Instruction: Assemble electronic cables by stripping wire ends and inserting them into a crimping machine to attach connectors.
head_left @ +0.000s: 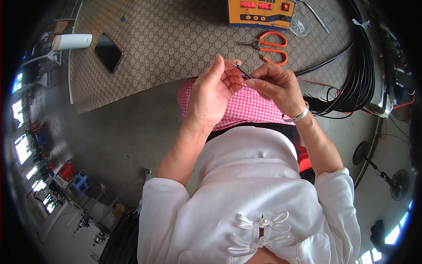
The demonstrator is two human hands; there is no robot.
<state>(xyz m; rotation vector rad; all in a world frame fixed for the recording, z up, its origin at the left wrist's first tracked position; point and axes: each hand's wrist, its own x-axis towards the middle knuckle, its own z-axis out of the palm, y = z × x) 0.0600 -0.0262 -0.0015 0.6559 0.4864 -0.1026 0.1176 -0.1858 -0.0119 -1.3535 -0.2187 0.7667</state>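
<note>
Fingers: both hands pinch one thin black cable end [242,71] just above frame centre; right hand [278,86] grips it from the right, left hand [213,94] closes on it from the left.
Axis: cable end runs upper left to lower right, tip poking up between the fingertips.
Nearer hand: both touch it.
Surface: patterned mat [176,39] carries orange scissors [270,45], a dark phone [108,52], an orange meter box [261,12].
Room: black cable bundle [360,75] at right, grey floor below.
</note>
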